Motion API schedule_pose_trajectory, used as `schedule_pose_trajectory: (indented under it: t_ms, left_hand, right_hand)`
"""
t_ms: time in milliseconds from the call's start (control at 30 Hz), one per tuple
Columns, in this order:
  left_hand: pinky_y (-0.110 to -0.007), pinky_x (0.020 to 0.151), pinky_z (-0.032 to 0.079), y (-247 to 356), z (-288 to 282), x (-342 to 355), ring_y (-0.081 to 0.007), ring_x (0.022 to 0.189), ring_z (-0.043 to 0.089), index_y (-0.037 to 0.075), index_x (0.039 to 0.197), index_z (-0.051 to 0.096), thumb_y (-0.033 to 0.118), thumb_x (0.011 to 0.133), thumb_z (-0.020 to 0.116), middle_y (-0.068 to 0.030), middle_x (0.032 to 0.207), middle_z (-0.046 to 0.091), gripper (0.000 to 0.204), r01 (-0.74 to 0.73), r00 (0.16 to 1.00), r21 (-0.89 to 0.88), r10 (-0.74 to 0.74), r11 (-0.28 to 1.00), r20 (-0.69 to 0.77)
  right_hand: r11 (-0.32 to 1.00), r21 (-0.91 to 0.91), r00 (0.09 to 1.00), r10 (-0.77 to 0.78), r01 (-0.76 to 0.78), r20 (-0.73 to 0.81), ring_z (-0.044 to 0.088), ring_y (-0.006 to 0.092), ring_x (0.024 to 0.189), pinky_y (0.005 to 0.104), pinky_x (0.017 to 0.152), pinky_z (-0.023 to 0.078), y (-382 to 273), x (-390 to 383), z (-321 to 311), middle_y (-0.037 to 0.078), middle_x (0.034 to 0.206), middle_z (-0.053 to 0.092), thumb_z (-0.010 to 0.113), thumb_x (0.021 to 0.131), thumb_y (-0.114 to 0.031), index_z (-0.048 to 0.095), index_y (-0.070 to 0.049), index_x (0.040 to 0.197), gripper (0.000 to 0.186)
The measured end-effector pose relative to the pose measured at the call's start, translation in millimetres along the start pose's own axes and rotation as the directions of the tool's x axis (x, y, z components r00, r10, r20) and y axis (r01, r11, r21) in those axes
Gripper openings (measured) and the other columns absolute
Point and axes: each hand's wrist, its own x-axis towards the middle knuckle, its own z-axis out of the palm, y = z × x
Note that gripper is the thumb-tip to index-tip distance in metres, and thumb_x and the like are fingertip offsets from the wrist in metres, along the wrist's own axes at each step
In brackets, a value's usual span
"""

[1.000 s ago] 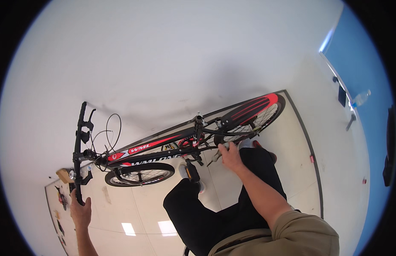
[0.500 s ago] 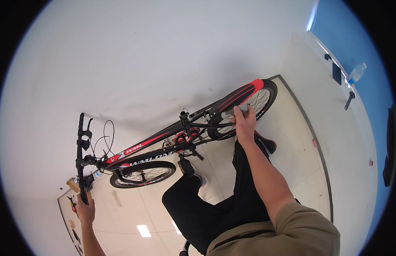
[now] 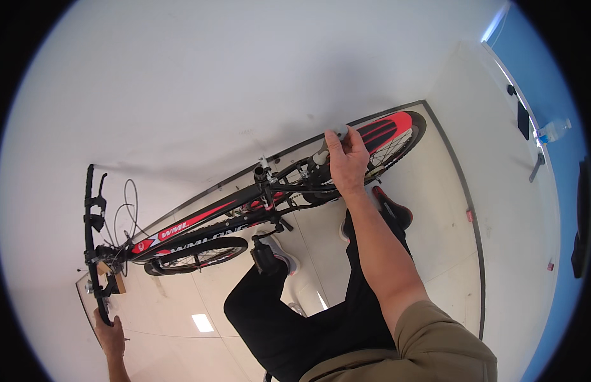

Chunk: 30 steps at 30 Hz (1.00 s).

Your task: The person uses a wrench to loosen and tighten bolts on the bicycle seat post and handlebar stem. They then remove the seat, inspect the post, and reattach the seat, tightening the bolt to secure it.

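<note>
A black and red bicycle point(image 3: 200, 223) stands along the white wall, its front to the left. My left hand point(image 3: 110, 334) is closed around the near end of the black handlebar point(image 3: 90, 235). My right hand point(image 3: 348, 162) grips a grey tube-shaped piece point(image 3: 320, 154) above the front of the red and black rear mudguard point(image 3: 388, 130). The fingers partly cover this piece. No saddle sits on the top of the seat tube point(image 3: 262, 173). A black and red saddle-shaped thing point(image 3: 393, 207) shows beside my right knee.
My legs and shoes point(image 3: 284, 253) are beside the pedal point(image 3: 265, 258). A cardboard box point(image 3: 117, 280) stands behind the handlebar. On the right, a white surface point(image 3: 509, 184) carries a plastic bottle point(image 3: 554, 131), a dark flat phone-like object point(image 3: 523, 121) and a dark tool point(image 3: 536, 167).
The right hand has moved up and left with the grey piece, toward the seat tube. The handlebar and the bicycle's front sit lower and farther left, the left hand still on the grip.
</note>
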Motion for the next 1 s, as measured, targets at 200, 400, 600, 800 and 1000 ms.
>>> schedule_pose_trajectory:
  t_ms: [200, 400, 600, 800, 1000]
  left_hand:
    - [-0.037, 0.047, 0.042, -41.0, 11.1, 0.6, -0.0141, 0.047, 0.047, 0.004, 0.122, 0.048, -0.002, 0.088, 0.061, -0.0038, 0.060, 0.046, 0.037, -0.058, 0.988, 0.010, 0.058, 0.998, -0.146]
    - [-0.043, 0.062, 0.047, -29.6, 7.5, 4.3, -0.0245, 0.061, 0.055, 0.002, 0.136, 0.047, 0.004, 0.086, 0.065, -0.0122, 0.070, 0.056, 0.052, 0.082, 0.996, 0.022, -0.081, 0.996, -0.044]
    - [-0.039, 0.061, 0.045, -32.3, 5.1, 2.6, -0.0215, 0.062, 0.051, 0.003, 0.133, 0.047, 0.002, 0.087, 0.062, -0.0100, 0.072, 0.053, 0.048, 0.061, 0.998, -0.014, -0.061, 0.998, -0.026]
    - [-0.038, 0.058, 0.043, -35.8, 6.2, 2.9, -0.0203, 0.061, 0.047, 0.002, 0.131, 0.048, 0.002, 0.087, 0.061, -0.0087, 0.071, 0.049, 0.046, 0.011, 0.999, -0.017, -0.011, 1.000, -0.041]
    - [-0.038, 0.057, 0.042, -33.1, 5.5, 4.2, -0.0205, 0.060, 0.046, 0.002, 0.128, 0.048, 0.003, 0.086, 0.064, -0.0070, 0.070, 0.047, 0.045, 0.049, 0.998, -0.044, -0.051, 0.998, -0.040]
  right_hand:
    - [1.000, 0.008, 0.998, 0.019, -0.019, 0.052, 0.056, 0.0036, 0.074, 0.0204, 0.066, 0.049, 2.8, 0.0, 12.8, -0.003, 0.090, 0.064, 0.075, 0.094, -0.018, 0.063, -0.001, 0.117, 0.030]
    - [1.000, 0.018, 0.998, 0.002, -0.003, 0.067, 0.057, 0.0049, 0.083, 0.0207, 0.075, 0.049, 4.9, 4.4, 9.8, -0.002, 0.095, 0.064, 0.071, 0.097, -0.013, 0.062, -0.001, 0.119, 0.027]
    - [1.000, -0.001, 0.996, -0.015, 0.015, 0.091, 0.057, 0.0048, 0.079, 0.0213, 0.071, 0.050, 6.9, 3.4, 10.0, -0.002, 0.093, 0.064, 0.070, 0.097, -0.017, 0.061, 0.000, 0.120, 0.030]
    - [1.000, -0.011, 0.991, 0.010, -0.008, 0.134, 0.056, 0.0054, 0.078, 0.0223, 0.070, 0.049, 3.7, 2.9, 6.8, 0.000, 0.092, 0.063, 0.065, 0.099, -0.014, 0.057, 0.003, 0.125, 0.032]
    - [0.993, -0.106, 0.991, -0.032, 0.046, 0.126, 0.056, 0.0069, 0.077, 0.0234, 0.068, 0.049, -2.0, 5.7, 4.6, 0.003, 0.092, 0.062, 0.065, 0.096, -0.011, 0.053, 0.002, 0.130, 0.038]
